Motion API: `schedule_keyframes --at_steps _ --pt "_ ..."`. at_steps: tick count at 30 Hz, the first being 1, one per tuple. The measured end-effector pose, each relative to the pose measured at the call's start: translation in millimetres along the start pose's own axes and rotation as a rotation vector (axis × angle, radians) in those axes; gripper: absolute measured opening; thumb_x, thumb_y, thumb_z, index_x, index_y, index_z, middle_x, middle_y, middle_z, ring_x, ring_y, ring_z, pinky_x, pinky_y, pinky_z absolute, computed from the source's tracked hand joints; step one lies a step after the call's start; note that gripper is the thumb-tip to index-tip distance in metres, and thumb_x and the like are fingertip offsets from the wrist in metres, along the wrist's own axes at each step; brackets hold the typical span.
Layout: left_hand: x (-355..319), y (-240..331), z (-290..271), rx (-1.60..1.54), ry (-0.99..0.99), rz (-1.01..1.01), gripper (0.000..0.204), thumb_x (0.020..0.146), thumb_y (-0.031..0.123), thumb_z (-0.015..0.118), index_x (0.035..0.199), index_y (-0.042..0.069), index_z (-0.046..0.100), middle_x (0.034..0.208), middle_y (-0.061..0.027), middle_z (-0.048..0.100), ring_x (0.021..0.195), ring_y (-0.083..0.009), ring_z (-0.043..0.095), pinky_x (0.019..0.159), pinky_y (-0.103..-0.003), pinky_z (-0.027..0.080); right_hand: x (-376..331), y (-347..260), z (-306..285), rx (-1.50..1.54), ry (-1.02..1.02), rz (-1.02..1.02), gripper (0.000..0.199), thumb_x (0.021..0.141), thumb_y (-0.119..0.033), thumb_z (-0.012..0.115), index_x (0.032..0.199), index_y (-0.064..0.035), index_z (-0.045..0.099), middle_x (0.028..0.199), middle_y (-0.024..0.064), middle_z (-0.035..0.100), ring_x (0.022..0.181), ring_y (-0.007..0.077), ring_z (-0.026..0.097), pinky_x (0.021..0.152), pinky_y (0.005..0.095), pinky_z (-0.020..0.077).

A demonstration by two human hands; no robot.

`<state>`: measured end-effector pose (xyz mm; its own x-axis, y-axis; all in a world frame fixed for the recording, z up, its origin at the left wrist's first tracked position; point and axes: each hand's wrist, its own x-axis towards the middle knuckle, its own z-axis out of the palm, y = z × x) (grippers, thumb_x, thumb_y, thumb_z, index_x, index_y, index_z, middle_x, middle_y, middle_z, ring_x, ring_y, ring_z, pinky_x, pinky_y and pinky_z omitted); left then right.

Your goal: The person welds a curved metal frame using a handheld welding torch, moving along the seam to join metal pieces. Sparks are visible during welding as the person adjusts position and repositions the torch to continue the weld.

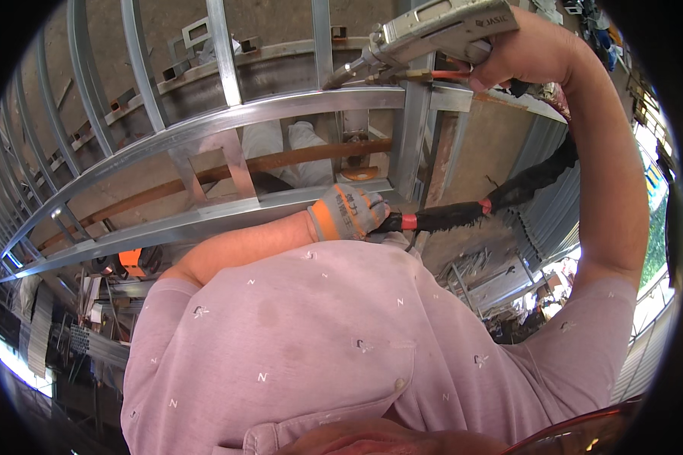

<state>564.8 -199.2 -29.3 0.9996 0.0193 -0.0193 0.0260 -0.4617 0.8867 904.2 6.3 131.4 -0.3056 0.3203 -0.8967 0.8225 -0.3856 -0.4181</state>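
The right hand [512, 64] is wrapped around a grey welding gun [432, 34], its nozzle tip touching the curved top rail of a galvanised steel frame [228, 121]. The gloved left hand [349, 212] is closed on the black sleeved cable [470, 212] — just beside the frame's lower rail, open gaps between the bars.

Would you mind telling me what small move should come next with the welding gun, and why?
Probably ease the grey metal welding gun in the bare right hand slightly down-left: its nozzle tip sits just above the curved silver steel rail. The grey-and-orange-gloved left hand holds the black sleeved cable.
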Motion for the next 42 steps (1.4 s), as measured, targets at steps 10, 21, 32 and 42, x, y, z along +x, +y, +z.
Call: schedule_keyframes --at_steps 10,21,32,42 --pt "1.7 2.4 -2.7 0.036 0.108 0.023 0.038 0.085 0.028 0.069 0.118 0.009 0.072 0.093 -0.0050 0.068 0.079 -0.0243 0.072 0.060 -0.040 0.054 7.7 -15.5 -3.5 -0.018 -0.055 0.143 0.060 0.080 -0.003 0.087 0.138 -0.0082 0.072 0.118 0.0121 0.078 0.104 0.0198 0.072 0.093 0.0340 0.0582" --pt "1.6 2.6 -6.0 0.071 0.042 0.029 0.045 0.079 0.030 0.071 0.120 0.011 0.072 0.108 -0.0133 0.076 0.073 -0.0253 0.071 0.062 -0.040 0.059 12.4 0.7 -3.7 -0.080 -0.035 0.137 0.026 0.078 -0.010 0.084 0.101 0.0009 0.078 0.088 0.0074 0.078 0.071 0.0131 0.068 0.059 0.0311 0.0555" --pt "-5.9 -1.1 3.0 0.090 0.086 0.060 0.046 0.079 0.031 0.072 0.120 0.010 0.072 0.111 -0.0143 0.076 0.073 -0.0244 0.071 0.062 -0.038 0.058 6.4 0.5 -3.8 -0.018 0.003 0.007 0.035 0.079 -0.012 0.087 0.111 0.0001 0.078 0.090 0.0072 0.078 0.076 0.0146 0.070 0.066 0.0323 0.0585" --pt "-3.1 1.2 -2.2 0.093 0.085 0.044 0.046 0.078 0.031 0.072 0.120 0.011 0.072 0.111 -0.0127 0.076 0.075 -0.0233 0.070 0.064 -0.038 0.058 4.6 1.5 -16.7 -0.008 -0.039 0.042 0.038 0.079 -0.012 0.088 0.114 -0.0008 0.078 0.092 0.0070 0.078 0.078 0.0146 0.070 0.067 0.0326 0.0585"
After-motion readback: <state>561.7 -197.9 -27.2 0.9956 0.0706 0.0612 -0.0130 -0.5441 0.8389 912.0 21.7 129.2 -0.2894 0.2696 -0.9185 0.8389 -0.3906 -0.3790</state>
